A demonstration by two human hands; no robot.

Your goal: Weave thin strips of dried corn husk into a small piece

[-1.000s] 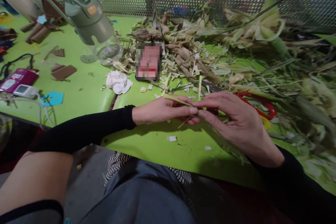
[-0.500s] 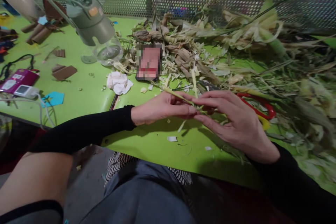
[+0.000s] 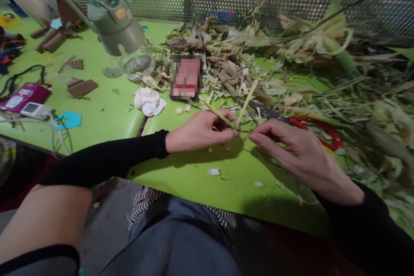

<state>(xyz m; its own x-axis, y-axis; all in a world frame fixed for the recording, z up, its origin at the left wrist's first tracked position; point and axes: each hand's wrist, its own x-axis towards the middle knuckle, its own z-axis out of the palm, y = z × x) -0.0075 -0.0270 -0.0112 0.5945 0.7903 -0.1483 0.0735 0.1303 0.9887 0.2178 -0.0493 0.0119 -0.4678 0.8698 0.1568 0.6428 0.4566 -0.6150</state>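
Observation:
My left hand pinches pale corn husk strips between thumb and fingers, over the front of the table. One strip stands up from the fingertips, another slants back to the left. To the right, my right hand has its thumb and index finger pressed together, a short gap from my left fingertips. A thin strand seems to run across that gap; what the right fingers hold is too small to make out. Just behind my right hand lie scissors with red handles, partly covered by husk.
A heap of dried corn husks spreads over the back and right of the green table. A phone, a crumpled tissue, a bottle and a purple device with a white cable stand or lie to the left.
My right hand has drawn away to the right from my left fingertips, and its fingers have closed together. The upright husk strip now leans right. My left hand keeps its pinch.

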